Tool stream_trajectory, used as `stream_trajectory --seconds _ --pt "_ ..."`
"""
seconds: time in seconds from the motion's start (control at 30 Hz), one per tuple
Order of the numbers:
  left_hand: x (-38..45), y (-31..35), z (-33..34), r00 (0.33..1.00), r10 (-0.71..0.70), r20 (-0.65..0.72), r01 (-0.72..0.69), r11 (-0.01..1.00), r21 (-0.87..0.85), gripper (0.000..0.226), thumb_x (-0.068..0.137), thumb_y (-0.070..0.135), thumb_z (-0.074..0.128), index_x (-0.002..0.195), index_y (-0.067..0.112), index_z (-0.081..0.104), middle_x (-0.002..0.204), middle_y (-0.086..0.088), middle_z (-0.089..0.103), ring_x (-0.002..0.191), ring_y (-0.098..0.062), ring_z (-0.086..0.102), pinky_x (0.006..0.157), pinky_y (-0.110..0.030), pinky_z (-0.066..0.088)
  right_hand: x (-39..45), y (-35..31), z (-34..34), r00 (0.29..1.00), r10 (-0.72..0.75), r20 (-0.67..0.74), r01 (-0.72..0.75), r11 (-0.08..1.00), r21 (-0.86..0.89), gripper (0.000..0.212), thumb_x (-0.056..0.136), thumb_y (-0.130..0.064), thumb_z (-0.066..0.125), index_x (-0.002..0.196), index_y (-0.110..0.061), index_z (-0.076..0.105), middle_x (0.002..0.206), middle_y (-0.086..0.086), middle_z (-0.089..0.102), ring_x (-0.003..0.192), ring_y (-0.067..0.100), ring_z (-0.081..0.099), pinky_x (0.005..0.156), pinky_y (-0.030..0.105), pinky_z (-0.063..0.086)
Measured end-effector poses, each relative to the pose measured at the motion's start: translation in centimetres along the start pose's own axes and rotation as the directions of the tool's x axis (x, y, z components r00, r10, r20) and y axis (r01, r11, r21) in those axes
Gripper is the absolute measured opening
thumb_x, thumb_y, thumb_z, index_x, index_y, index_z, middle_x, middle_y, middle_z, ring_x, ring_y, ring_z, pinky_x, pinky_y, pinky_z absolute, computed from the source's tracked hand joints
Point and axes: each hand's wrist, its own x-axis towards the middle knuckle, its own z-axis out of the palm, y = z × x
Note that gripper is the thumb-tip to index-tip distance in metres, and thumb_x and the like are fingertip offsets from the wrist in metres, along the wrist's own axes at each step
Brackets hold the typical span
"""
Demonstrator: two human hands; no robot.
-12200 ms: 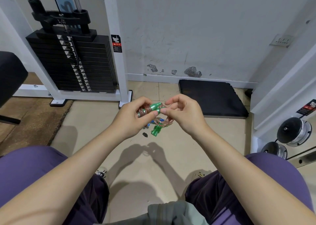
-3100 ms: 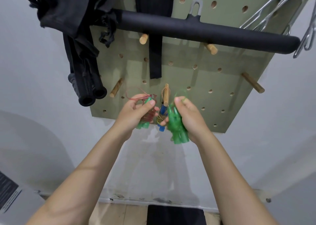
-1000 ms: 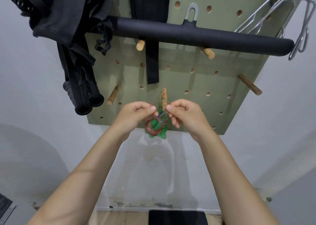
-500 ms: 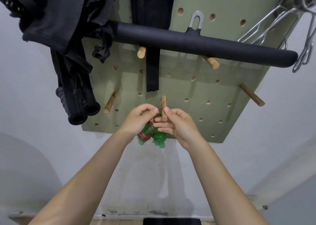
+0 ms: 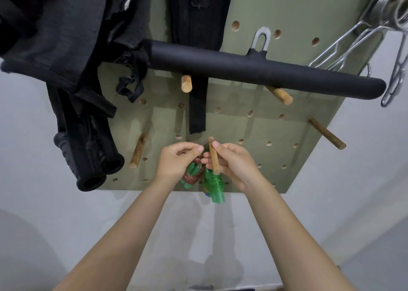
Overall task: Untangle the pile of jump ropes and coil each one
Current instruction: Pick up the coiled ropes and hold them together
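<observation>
A coiled jump rope with green handles hangs below a wooden peg on the olive pegboard. A second green-handled coil with a reddish cord hangs just left of it, partly behind my left hand. That hand pinches the thin clear cord loop at the peg's base. My right hand pinches the same loop from the right, fingers around the peg. A small blue piece shows behind the green handles.
A black foam bar lies across pegs above. Black straps and fabric with two black tube grips hang at left. Metal spring clips hang at top right. Bare wooden pegs stick out nearby.
I stood up from untangling on the floor and turned to the pegboard. In the last second both hands slid the cord loop further back along the peg, and the handles now hang beneath it.
</observation>
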Motion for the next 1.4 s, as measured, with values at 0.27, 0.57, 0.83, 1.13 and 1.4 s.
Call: stream_trajectory --seconds 0.27,0.57,0.83,1.13,1.4 --pt "-0.6 -2.5 -0.3 1.0 0.025 0.0 -0.025 0.999 0.029 0.02 0.085 0.021 0.077 0.075 0.038 0.075 0.076 0.013 0.076 0.073 -0.002 0.069 0.069 -0.016 0.051 -0.7 1.8 0.0 0.998 -0.037 -0.057 0.037 0.999 0.008 0.033 0.099 -0.027 0.056 0.11 0.004 0.062 0.097 0.022 0.072 0.09 0.029 0.073 0.075 0.032 0.06" --pt "-11.4 0.5 -4.0 0.988 0.141 -0.068 -0.14 0.99 0.015 0.013 0.091 0.021 0.065 0.09 0.033 0.07 0.095 0.008 0.068 0.084 0.0 0.065 0.076 -0.01 0.047 -11.1 5.3 -1.0 0.977 -0.107 -0.185 0.063 0.971 -0.23 0.02 0.099 -0.019 0.055 0.086 -0.005 0.061 0.079 0.015 0.071 0.07 0.03 0.071 0.063 0.031 0.056" --pt "-29.9 -1.9 -9.2 0.911 -0.347 0.223 0.282 0.918 0.279 0.014 0.09 0.03 0.062 0.08 0.03 0.071 0.077 0.007 0.071 0.066 -0.017 0.068 0.065 -0.025 0.051 -27.3 14.1 -0.5 0.999 0.005 -0.04 -0.024 0.864 -0.503 0.025 0.099 -0.027 0.055 0.085 -0.01 0.066 0.086 0.007 0.073 0.082 0.026 0.072 0.075 0.034 0.057" --pt "-52.5 -6.4 -15.6 0.687 -0.69 0.227 0.517 0.684 0.514 0.019 0.097 0.025 0.057 0.087 0.021 0.073 0.081 0.004 0.073 0.068 -0.012 0.069 0.063 -0.025 0.054 -45.5 32.3 0.3 0.941 0.326 -0.089 -0.338 0.902 -0.268 0.022 0.1 -0.01 0.049 0.1 0.005 0.065 0.092 0.007 0.069 0.078 0.007 0.069 0.07 0.017 0.052" --pt "-59.9 -22.6 -21.0 0.633 -0.77 0.082 0.67 0.597 0.441 0.012 0.096 0.026 0.064 0.088 0.024 0.073 0.084 0.003 0.072 0.071 -0.011 0.066 0.064 -0.017 0.05 -48.4 50.3 1.1 0.832 0.524 -0.18 -0.551 0.75 -0.365 0.016 0.09 -0.045 0.058 0.092 -0.032 0.067 0.091 -0.006 0.072 0.083 0.012 0.071 0.082 0.033 0.052"
